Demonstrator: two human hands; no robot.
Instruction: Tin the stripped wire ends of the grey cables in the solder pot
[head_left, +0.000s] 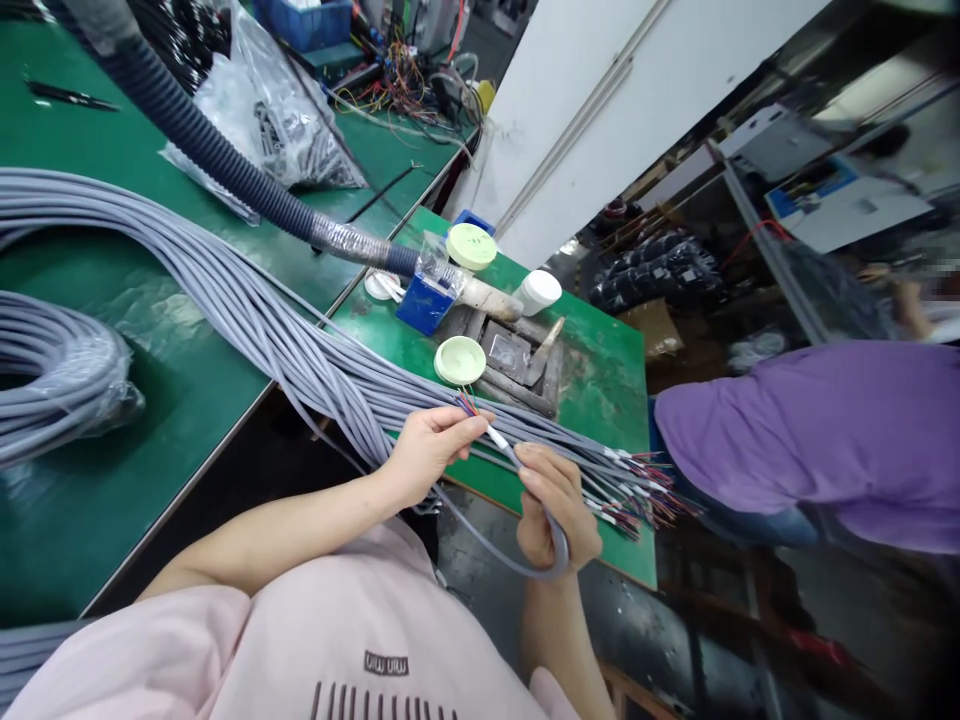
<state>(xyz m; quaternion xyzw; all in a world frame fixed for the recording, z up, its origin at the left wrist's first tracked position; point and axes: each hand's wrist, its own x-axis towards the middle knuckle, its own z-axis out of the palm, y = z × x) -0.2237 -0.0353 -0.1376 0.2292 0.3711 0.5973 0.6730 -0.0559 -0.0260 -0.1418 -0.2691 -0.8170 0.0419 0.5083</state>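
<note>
A grey cable (556, 540) curls through my right hand (559, 505), whose fingers are wrapped round it just below a white sleeve (497, 437). Beyond that sleeve, thin coloured wires (468, 402) fan out from the cable's end. My left hand (433, 450) pinches these wires between thumb and fingers. Behind both hands a thick bundle of grey cables (322, 365) runs across the bench, and its stripped ends with coloured wires (652, 490) lie at the right. Just past my left hand sits a small round pale green dish (460, 360).
A ribbed hose (217, 150) arches over the bench to a blue box (426, 302) and a metal fixture (510, 350). Two lidded tubs, a white one (540, 290) and a green one (472, 245), stand behind. Coiled cable (52, 380) lies left. A person in purple (817, 440) is at the right.
</note>
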